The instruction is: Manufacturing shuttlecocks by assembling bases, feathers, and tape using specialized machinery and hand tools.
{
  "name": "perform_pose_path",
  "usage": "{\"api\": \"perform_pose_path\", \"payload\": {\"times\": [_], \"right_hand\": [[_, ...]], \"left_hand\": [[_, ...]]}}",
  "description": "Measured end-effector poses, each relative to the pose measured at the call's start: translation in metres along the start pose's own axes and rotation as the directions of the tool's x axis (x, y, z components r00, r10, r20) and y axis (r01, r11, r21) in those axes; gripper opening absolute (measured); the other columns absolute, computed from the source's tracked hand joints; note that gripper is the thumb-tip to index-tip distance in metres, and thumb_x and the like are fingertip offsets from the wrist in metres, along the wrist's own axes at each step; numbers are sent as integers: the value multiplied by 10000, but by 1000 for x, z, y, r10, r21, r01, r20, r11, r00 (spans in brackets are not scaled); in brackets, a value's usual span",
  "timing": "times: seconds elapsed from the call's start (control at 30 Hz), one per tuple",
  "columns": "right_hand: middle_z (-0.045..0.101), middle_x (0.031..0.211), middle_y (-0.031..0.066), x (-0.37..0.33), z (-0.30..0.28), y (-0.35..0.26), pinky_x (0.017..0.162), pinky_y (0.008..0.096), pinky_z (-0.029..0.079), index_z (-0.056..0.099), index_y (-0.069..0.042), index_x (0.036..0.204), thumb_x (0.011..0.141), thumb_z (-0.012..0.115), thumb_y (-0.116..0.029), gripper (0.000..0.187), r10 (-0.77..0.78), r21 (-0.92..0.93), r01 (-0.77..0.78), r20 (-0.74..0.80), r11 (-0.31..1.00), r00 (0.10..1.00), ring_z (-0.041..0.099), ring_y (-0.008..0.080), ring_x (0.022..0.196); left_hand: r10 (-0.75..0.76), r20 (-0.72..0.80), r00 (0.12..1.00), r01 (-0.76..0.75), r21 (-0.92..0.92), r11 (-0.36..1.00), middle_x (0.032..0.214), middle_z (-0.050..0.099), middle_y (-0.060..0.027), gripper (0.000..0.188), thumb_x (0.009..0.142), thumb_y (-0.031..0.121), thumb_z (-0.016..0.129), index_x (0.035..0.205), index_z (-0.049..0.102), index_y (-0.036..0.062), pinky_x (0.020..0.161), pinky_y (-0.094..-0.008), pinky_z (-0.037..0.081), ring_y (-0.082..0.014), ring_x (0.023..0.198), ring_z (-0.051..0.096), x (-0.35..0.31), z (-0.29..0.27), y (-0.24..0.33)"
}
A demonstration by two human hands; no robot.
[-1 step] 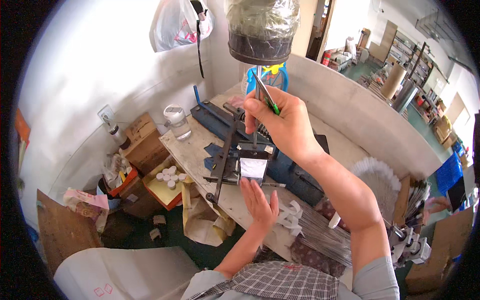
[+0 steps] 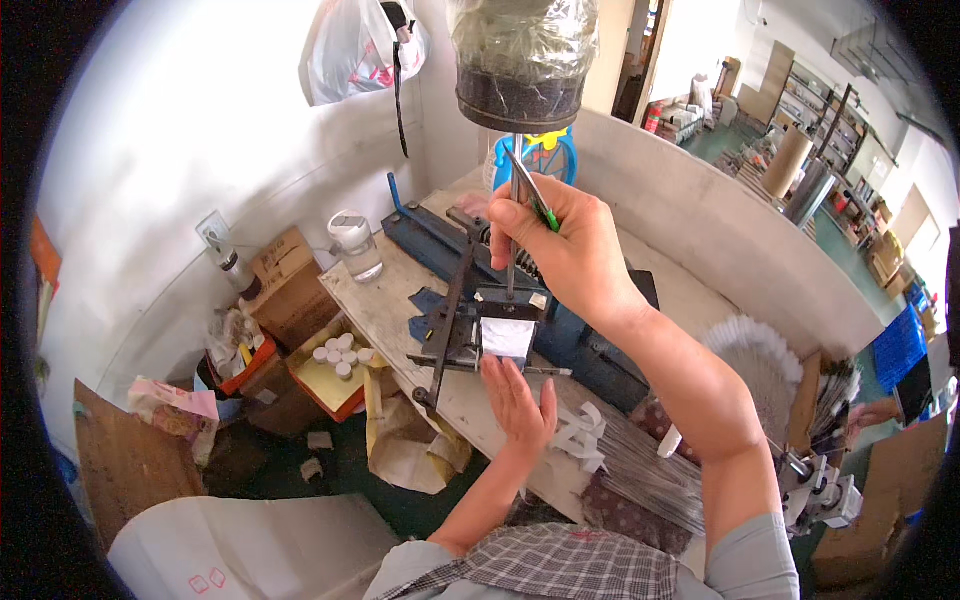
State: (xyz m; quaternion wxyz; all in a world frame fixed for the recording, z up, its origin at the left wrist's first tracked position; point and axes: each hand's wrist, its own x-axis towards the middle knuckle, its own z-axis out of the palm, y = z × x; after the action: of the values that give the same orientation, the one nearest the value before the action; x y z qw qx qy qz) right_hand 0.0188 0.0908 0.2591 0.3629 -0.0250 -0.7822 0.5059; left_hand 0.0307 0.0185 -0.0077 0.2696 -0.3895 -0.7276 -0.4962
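Note:
My right hand (image 2: 575,245) is closed around a slim pointed metal tool (image 2: 530,182) with a green part. Its thumb and fingers are also at an upright metal rod (image 2: 513,270); whether they grip the rod is hidden. The rod reaches down to a dark block (image 2: 510,303) on a blue-and-black bench fixture (image 2: 420,235). In front of that block lies a flat white piece (image 2: 507,336). My left hand (image 2: 522,405) is open, fingers stretched, with its fingertips at the white piece's near edge.
A long dark lever (image 2: 450,325) stands left of the white piece. White strips (image 2: 585,435) and a bundle of thin grey strands (image 2: 640,480) lie to the right. A clear jar (image 2: 355,245) is at the table's left edge; a box of white round pieces (image 2: 330,390) stands below.

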Motion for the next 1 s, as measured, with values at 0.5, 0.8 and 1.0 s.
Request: {"api": "perform_pose_path", "payload": {"times": [0.5, 0.8, 1.0], "right_hand": [[594, 604, 40, 5, 0, 5, 523, 241, 451, 587, 6, 811, 898, 556, -183, 210, 7, 68, -8, 20, 998, 1000, 563, 78, 547], [634, 693, 46, -10, -21, 9, 601, 243, 464, 608, 16, 851, 898, 557, -230, 255, 27, -42, -26, 29, 999, 999, 596, 89, 633], [603, 695, 14, -80, -57, 14, 529, 243, 431, 616, -2, 828, 905, 523, -225, 254, 271, 56, -266, -117, 962, 955, 536, 61, 568]], "left_hand": [[39, -69, 997, -40, -14, 999, 1424, 176, -305, 666, 872, 206, 537, 1370, 211, -93, 1047, -507, 237, -450, 1321, 201, 12, -3, -7], [289, -206, 935, -300, -25, 954, 1426, 169, -307, 658, 880, 224, 512, 1379, 206, -77, 1038, -570, 200, -461, 1322, 185, 60, -18, 17], [405, -150, 902, -306, 441, 844, 1432, 177, -289, 620, 930, 382, 384, 1392, 236, -5, 1046, -579, 133, -475, 1318, 171, 124, 4, 20]]}}
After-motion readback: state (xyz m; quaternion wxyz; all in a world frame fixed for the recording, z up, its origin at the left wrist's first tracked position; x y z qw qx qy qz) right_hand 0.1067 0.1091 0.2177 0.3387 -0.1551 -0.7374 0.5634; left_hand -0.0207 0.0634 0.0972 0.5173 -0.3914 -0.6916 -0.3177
